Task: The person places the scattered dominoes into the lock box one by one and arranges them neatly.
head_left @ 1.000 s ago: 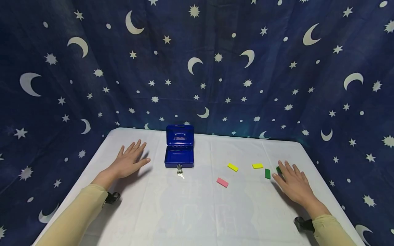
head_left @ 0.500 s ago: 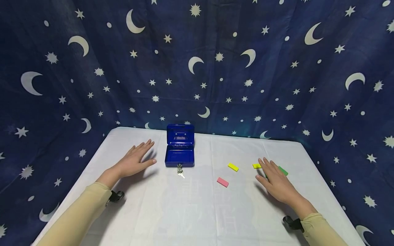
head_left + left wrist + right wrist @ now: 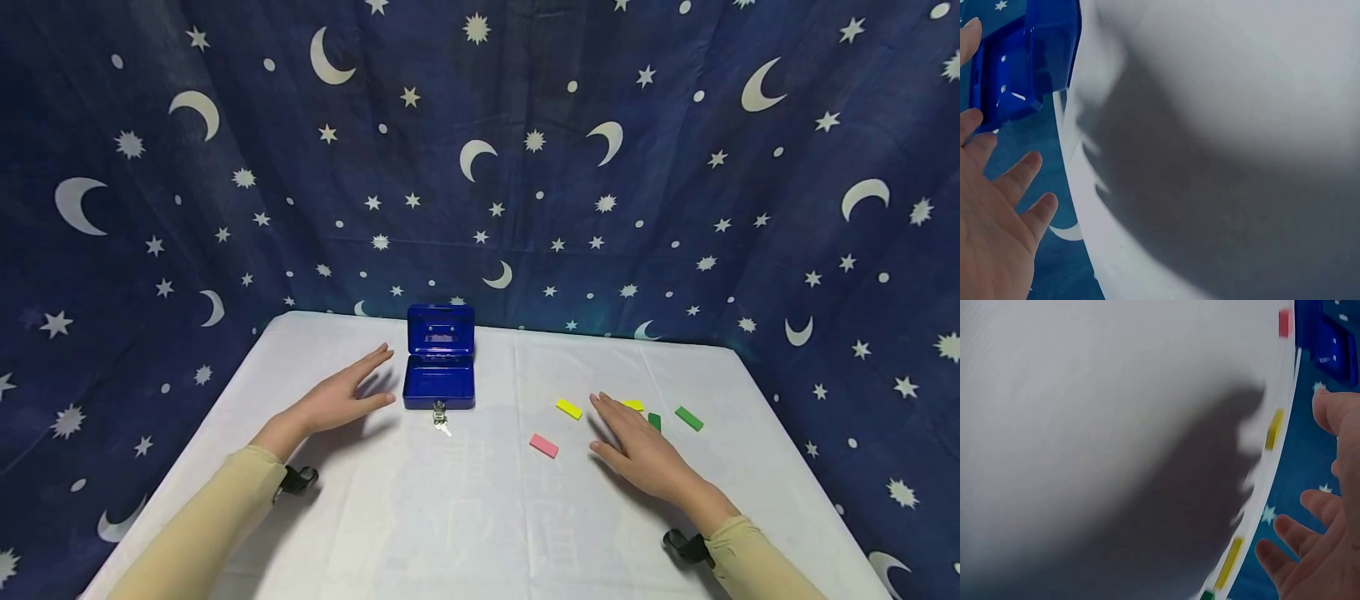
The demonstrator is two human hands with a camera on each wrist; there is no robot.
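A blue metal cash box (image 3: 439, 382) stands with its lid raised near the back of the table, small keys (image 3: 442, 425) hanging at its front lock. My left hand (image 3: 337, 402) hovers just left of the box, fingers extended, holding nothing. Over the table at the right, my right hand (image 3: 647, 454) is spread out and empty. Beyond its fingertips lies one yellow block (image 3: 568, 409), and a pink block (image 3: 543, 446) is to its left. A second yellow block (image 3: 633, 406) and a green block (image 3: 655, 422) are partly hidden behind the hand; another green block (image 3: 689, 418) lies farther right.
A white cloth covers the table (image 3: 450, 517). Behind and at both sides hangs a dark blue curtain (image 3: 420, 167) with moons and stars. Each wrist carries a black camera strap, such as the left strap (image 3: 298, 480).
My right hand has swept left from over the green blocks towards the pink and nearer yellow ones. My left hand has drifted right, closer to the cash box. The blocks and box stay put.
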